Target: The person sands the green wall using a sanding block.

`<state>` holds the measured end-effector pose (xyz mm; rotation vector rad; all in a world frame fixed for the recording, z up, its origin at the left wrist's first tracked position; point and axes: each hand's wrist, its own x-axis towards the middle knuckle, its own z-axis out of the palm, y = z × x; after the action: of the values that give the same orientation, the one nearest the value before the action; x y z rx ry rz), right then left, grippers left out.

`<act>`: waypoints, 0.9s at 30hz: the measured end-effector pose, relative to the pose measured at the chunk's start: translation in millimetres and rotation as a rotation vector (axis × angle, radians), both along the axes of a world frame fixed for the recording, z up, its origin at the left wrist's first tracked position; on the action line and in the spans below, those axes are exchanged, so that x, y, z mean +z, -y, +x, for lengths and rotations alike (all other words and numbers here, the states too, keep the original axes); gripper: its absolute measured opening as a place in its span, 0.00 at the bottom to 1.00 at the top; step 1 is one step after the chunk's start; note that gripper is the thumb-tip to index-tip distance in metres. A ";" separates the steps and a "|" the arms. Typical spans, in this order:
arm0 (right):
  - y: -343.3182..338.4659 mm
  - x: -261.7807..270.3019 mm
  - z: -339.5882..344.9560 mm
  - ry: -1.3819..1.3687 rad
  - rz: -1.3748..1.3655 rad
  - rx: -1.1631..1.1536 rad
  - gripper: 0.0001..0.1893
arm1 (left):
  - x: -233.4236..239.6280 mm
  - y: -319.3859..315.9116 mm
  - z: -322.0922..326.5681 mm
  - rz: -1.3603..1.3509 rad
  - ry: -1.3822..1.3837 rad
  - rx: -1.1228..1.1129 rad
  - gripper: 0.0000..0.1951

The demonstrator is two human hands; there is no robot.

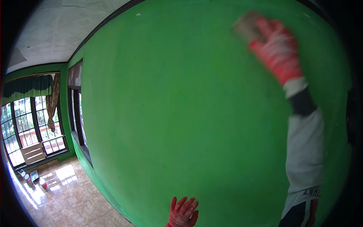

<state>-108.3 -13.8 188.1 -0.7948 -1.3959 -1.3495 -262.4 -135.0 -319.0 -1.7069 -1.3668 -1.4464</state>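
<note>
A green painted wall (pixel 175 113) fills most of the view before me. High on its right side, my right hand (pixel 279 48) presses a brownish flat pad (pixel 247 27), perhaps sandpaper or a sponge, against the paint. Both the pad and that hand are blurred. A red glove with pale dust covers the hand, below a light grey sleeve with a dark cuff. At the bottom centre my left hand (pixel 183 211), in a dusty red glove, is held up with fingers apart and nothing in it. Whether its fingers touch the wall I cannot tell.
Dark trim (pixel 93 35) runs between wall and white ceiling (pixel 65 25). At left are a dark-framed side window (pixel 76 105), a barred window (pixel 25 119) and a knotted curtain (pixel 52 105). Several containers, one a white-and-red bottle (pixel 43 184), and a paint tray (pixel 34 176) stand on the tiled floor (pixel 85 204).
</note>
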 end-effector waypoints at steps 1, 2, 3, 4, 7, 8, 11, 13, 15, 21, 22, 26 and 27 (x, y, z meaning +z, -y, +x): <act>6.8 34.3 28.0 -0.244 0.061 -0.061 0.37 | -0.1 -5.3 -1.7 0.015 -0.004 -0.021 0.28; 9.5 62.3 50.1 -0.430 0.049 -0.105 0.37 | 0.1 -11.6 -4.7 0.035 0.036 -0.021 0.28; 15.5 69.1 45.4 -0.605 0.015 -0.129 0.36 | -0.8 -8.6 -8.1 0.037 0.085 0.002 0.28; 9.3 61.4 38.1 -0.596 0.008 -0.124 0.36 | -0.1 -9.1 -9.6 0.029 0.094 -0.007 0.28; 1.7 -41.3 -18.3 0.005 -0.145 0.345 0.33 | 1.3 -4.6 -15.7 0.028 0.090 -0.022 0.28; 7.8 -94.9 -32.3 0.454 0.184 -0.003 0.32 | 4.0 -2.5 -15.1 0.047 0.083 -0.046 0.28; 18.1 -208.9 -25.8 1.099 -0.347 0.140 0.39 | 7.6 -5.4 -7.5 0.083 0.065 -0.133 0.28; 16.2 -180.1 -22.7 0.814 -0.346 0.258 0.43 | 3.9 2.7 -16.9 0.061 0.059 -0.101 0.28; 6.3 -118.5 5.9 0.292 -0.199 0.276 0.51 | 3.7 2.5 -20.8 0.060 0.053 -0.103 0.28; -8.6 61.3 53.7 -0.621 -0.120 -0.115 0.37 | 5.1 5.1 -20.6 0.068 0.147 -0.070 0.28; 18.8 37.5 22.2 -0.540 -0.080 -0.144 0.37 | -0.6 8.1 -25.8 0.092 0.154 -0.100 0.28; 13.9 -123.5 -68.4 0.709 0.024 0.096 0.33 | 1.2 6.7 -22.1 0.105 0.132 -0.154 0.28; -2.7 -162.6 -102.0 0.853 -0.024 0.217 0.32 | 1.3 15.8 -23.7 0.069 0.134 -0.080 0.29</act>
<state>-210.3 -11.1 25.5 -0.0326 -2.0734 -1.5680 -286.1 -150.8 -317.6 -1.6637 -1.3133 -1.6596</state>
